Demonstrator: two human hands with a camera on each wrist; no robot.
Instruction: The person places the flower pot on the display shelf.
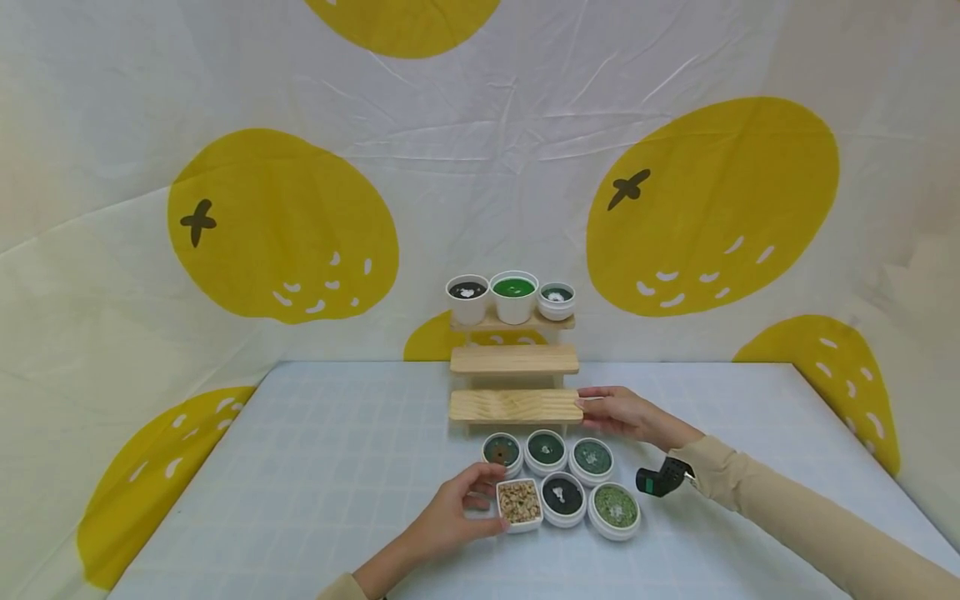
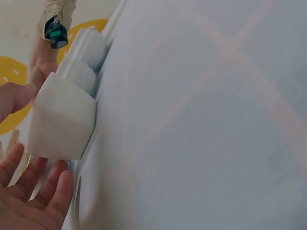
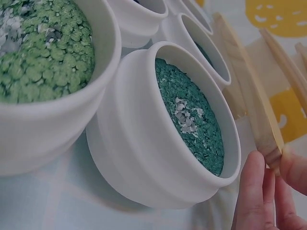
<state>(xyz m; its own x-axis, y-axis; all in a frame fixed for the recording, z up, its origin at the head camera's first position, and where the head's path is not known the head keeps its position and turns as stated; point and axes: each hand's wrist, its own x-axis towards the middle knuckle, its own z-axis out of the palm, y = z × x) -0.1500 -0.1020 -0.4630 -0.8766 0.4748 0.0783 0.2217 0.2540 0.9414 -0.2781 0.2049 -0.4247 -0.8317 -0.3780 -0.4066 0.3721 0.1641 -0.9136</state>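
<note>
My left hand (image 1: 459,510) has its thumb and index finger at the near and far corners of a small square white pot (image 1: 519,504) filled with tan gravel. In the left wrist view, the thumb and fingers stand around this pot (image 2: 62,120). The right hand (image 1: 626,412) pinches the right end of the lowest step of a wooden tiered stand (image 1: 516,406). In the right wrist view, thumb and fingers lie on either side of the step's end (image 3: 268,143). Right beside the square pot is a round pot with a dark filling (image 1: 563,495).
Round white pots with green fillings, among them a light green one (image 1: 615,507) and a teal one (image 1: 592,457), cluster before the stand. A brown-and-green pot (image 1: 502,451) sits behind the square one. Three pots, including a bright green one (image 1: 514,300), occupy the top step.
</note>
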